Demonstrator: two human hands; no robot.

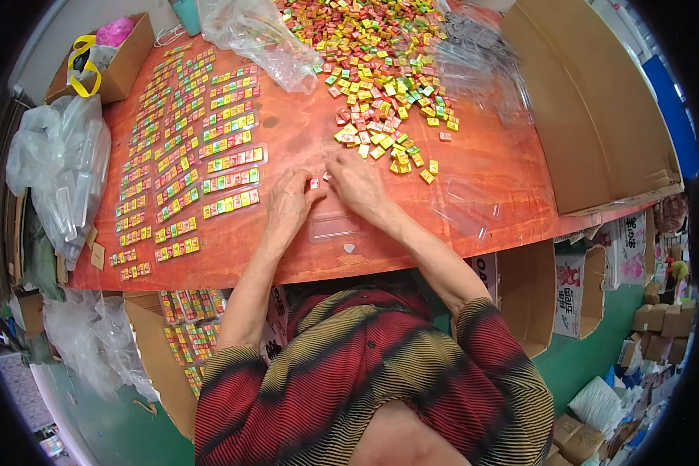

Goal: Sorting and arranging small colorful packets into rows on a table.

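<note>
My left hand [290,203] and my right hand [355,185] meet over the orange table [287,256], fingertips pinching a small red and white sweet [314,182] between them. Just below the hands lies an empty clear plastic tray [332,227]. Beyond my right hand spreads a heap of loose small coloured sweets [380,85], red, yellow and green. Rows of filled clear trays [202,147] lie to the left of my left hand.
A clear plastic bag [260,35] lies at the back, a stack of empty clear trays [474,58] beside the heap. A large cardboard box [590,101] stands right. A box of filled trays [190,326] sits under the table's left.
</note>
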